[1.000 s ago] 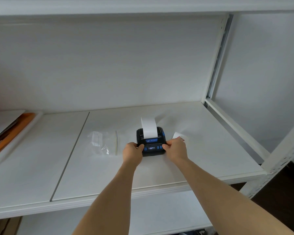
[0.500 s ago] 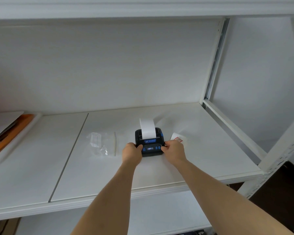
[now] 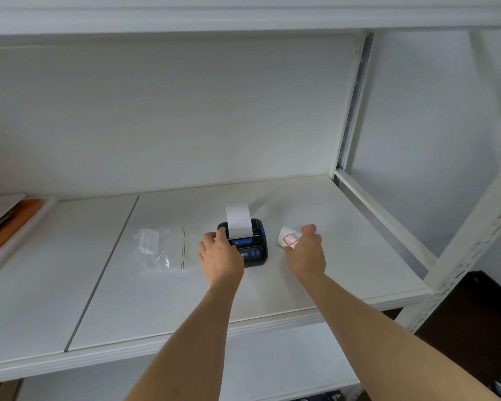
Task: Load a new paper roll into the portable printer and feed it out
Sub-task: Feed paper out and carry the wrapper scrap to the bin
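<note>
Now right hand (image 3: 305,253) has left the printer (image 3: 258,244), grip released beside slip (image 3: 287,240); left hand (image 3: 219,256) grasps printer.

On the shelf (image 3: 330,270), the printer (image 3: 253,251) sits under your left hand (image 3: 219,257); the bag (image 3: 156,248) lies left of it, the label (image 3: 287,238) right, beside your right hand (image 3: 305,253).

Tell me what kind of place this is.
Most likely a storeroom or stockroom: a plain white metal shelf with a slotted upright, a portable printer standing on it, and a tray of papers at the far left.
</note>
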